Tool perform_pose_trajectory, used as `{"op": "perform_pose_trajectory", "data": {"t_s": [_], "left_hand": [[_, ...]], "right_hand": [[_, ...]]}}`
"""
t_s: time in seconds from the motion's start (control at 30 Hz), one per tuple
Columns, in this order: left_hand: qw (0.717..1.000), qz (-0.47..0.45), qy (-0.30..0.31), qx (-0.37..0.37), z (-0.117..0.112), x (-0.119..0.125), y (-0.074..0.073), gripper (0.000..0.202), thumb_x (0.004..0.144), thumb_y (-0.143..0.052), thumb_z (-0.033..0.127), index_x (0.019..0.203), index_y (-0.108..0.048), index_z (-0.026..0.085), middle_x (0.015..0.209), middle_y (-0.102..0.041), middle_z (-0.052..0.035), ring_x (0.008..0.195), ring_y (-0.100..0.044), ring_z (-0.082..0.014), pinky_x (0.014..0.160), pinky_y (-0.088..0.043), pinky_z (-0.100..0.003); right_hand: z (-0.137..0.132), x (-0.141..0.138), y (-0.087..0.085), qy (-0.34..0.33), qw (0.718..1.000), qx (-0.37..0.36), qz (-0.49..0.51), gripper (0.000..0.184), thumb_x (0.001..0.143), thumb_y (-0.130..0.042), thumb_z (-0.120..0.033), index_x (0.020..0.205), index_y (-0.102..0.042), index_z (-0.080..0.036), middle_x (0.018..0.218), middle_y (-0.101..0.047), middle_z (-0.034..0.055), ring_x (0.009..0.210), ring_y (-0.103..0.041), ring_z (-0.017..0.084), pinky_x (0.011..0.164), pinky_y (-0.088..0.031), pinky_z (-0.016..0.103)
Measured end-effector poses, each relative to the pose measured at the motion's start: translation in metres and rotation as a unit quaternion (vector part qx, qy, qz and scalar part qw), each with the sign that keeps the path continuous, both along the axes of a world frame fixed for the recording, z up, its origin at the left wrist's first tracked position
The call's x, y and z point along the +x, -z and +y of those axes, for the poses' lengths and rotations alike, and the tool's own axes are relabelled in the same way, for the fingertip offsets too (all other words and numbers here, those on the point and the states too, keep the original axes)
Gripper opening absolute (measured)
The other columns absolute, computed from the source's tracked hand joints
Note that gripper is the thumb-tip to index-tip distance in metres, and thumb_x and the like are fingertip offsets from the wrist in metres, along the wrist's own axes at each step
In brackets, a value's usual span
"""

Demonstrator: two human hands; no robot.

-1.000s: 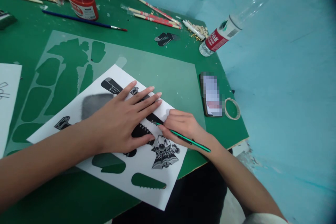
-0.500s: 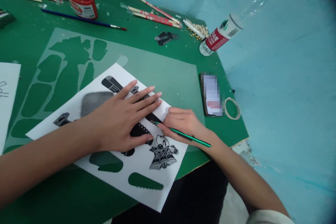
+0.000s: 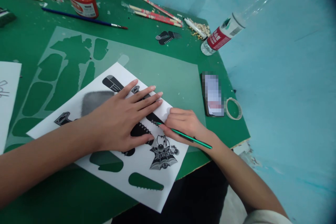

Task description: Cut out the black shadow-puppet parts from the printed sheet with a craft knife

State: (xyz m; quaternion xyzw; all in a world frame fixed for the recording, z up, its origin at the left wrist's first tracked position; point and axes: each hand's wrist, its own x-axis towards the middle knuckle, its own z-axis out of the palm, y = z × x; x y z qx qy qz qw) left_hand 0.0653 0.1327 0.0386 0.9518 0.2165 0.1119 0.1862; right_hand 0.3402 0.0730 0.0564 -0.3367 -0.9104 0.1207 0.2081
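My left hand (image 3: 126, 119) lies flat with its fingers spread, pressing on a white paper sheet (image 3: 157, 199). Black printed shapes cover the sheet, among them a small printed figure with a patterned costume (image 3: 164, 155) below my right hand. Two holes are cut through the paper near its lower edge. In my right hand (image 3: 183, 122) a slim green pen-shaped tool (image 3: 195, 140) is gripped low down. Its tip meets the sheet beside a long black shape, close to the left thumb; exactly what the tip is I cannot make out. Part of the print is hidden under my left hand.
Beneath the paper is a translucent sheet (image 3: 170, 66) with cut-outs. A phone (image 3: 213, 94), a tape ring (image 3: 233, 108) and a bottle (image 3: 217, 38) stand at the right. Behind are a red paint jar (image 3: 82, 1), a paintbrush (image 3: 86, 18), chopsticks (image 3: 157, 16) and black cut pieces (image 3: 166, 37).
The whole view has shifted very slightly. Both hands, the paper and the green tool keep nearly the same places relative to each other.
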Motion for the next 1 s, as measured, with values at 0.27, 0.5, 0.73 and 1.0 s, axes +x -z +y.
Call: {"op": "perform_pose_trajectory", "data": {"t_s": [0.27,0.5,0.73,1.0], "left_hand": [[1.000,0.005,0.012,0.015,0.001,0.000,0.001,0.091,0.114,-0.046,0.075,0.184,-0.034,0.017,0.191,-0.032,-0.0094,0.182,-0.019,-0.0311,0.147,0.010,-0.053],[1.000,0.002,-0.002,-0.020,0.000,0.001,-0.004,0.088,0.116,-0.043,0.076,0.183,-0.039,0.020,0.191,-0.033,-0.0049,0.181,-0.023,-0.0312,0.148,0.007,-0.052],[1.000,0.015,-0.002,-0.007,-0.001,0.001,-0.005,0.090,0.116,-0.039,0.076,0.183,-0.036,0.016,0.191,-0.031,-0.0055,0.182,-0.020,-0.0300,0.148,0.010,-0.050],[1.000,-0.010,0.007,0.025,0.001,-0.003,0.006,0.093,0.115,-0.041,0.078,0.186,-0.029,0.019,0.192,-0.032,-0.0072,0.182,-0.018,-0.0288,0.148,0.009,-0.051]], "right_hand": [[-0.002,0.000,0.000,0.006,1.000,-0.002,0.010,0.043,0.119,-0.059,-0.022,0.076,-0.057,-0.025,0.066,-0.060,-0.0034,0.064,-0.052,0.016,0.059,-0.042,0.032],[-0.004,-0.001,-0.003,0.013,0.999,-0.013,0.027,0.042,0.118,-0.059,-0.019,0.076,-0.056,-0.025,0.064,-0.055,-0.0040,0.064,-0.050,0.017,0.060,-0.040,0.033],[-0.006,-0.006,-0.005,0.023,0.999,-0.014,0.035,0.044,0.118,-0.059,-0.019,0.075,-0.053,-0.025,0.064,-0.054,-0.0041,0.064,-0.048,0.017,0.059,-0.039,0.033],[-0.010,-0.006,-0.003,0.058,0.992,-0.059,0.098,0.051,0.124,-0.049,-0.033,0.074,-0.044,-0.027,0.064,-0.046,-0.0050,0.061,-0.046,0.015,0.059,-0.040,0.032]]}}
